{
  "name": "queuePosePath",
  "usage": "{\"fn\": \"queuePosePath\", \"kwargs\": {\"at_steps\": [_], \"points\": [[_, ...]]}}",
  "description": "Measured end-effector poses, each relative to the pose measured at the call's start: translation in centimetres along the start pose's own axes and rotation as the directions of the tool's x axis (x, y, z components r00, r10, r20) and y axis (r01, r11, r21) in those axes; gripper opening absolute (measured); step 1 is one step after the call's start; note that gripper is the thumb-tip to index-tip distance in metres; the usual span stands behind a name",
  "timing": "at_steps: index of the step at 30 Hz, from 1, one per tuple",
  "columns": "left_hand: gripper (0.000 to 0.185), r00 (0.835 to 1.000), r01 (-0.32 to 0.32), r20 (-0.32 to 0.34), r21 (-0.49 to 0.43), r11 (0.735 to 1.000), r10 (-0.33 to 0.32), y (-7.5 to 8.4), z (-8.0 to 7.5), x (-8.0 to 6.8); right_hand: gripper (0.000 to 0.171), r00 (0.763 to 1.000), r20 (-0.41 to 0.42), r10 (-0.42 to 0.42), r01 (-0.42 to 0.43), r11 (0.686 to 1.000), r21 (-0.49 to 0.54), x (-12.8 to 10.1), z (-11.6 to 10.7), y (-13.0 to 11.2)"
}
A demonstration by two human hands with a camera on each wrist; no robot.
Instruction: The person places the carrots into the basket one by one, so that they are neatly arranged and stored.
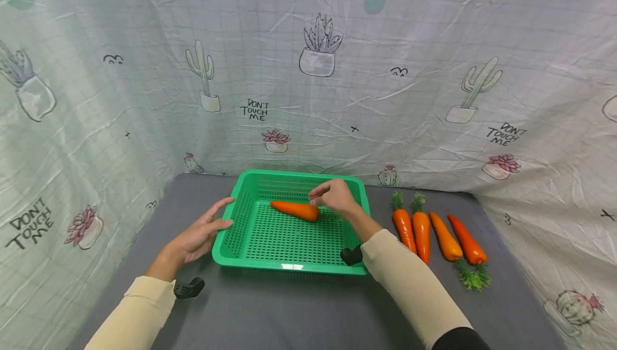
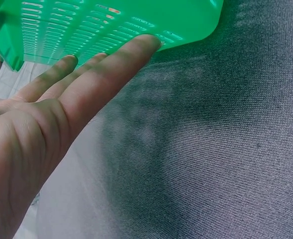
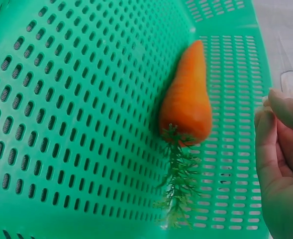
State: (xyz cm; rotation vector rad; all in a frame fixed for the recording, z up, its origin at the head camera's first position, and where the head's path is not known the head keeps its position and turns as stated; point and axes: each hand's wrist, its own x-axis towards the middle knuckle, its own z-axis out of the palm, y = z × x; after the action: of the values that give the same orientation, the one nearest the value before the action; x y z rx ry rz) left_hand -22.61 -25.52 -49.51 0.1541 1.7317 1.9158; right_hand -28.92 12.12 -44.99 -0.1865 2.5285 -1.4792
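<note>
A green plastic basket (image 1: 294, 270) with slotted walls stands in front of me. One orange carrot (image 1: 294, 209) with a leafy green top (image 3: 176, 174) lies inside, near the far wall. My left hand (image 1: 200, 235) touches the basket's left side with its fingers extended; in the left wrist view its fingertips meet the slotted wall. Over the basket, close to the thick end of the carrot, hovers my right hand (image 1: 335, 197). Its fingers are loosely bent, thumb and forefinger near each other, and nothing shows between them. The right wrist view shows this hand (image 3: 285, 149) apart from the carrot.
Right of the basket, several more carrots (image 1: 445, 237) lie side by side on the grey cloth (image 1: 270, 307). Two have leafy tops at the far end; greenery (image 1: 472, 275) lies at the near end. A patterned curtain (image 1: 337, 114) encloses the back and sides.
</note>
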Motion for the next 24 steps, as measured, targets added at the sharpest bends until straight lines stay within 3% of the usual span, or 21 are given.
{"fn": "queuePosePath", "kwargs": {"at_steps": [11,24], "points": [[0.072,1.000,-0.009,0.016,-0.020,1.000,0.009,0.0,0.0,0.0,0.023,0.999,-0.007,0.038,-0.037,0.995,0.094,-0.8,-1.4,-0.7],[0.072,1.000,0.001,0.021,-0.006,1.000,-0.001,0.1,0.0,0.0,0.024,0.999,-0.013,0.032,-0.031,0.993,0.110,-1.3,-2.8,-0.6]]}}
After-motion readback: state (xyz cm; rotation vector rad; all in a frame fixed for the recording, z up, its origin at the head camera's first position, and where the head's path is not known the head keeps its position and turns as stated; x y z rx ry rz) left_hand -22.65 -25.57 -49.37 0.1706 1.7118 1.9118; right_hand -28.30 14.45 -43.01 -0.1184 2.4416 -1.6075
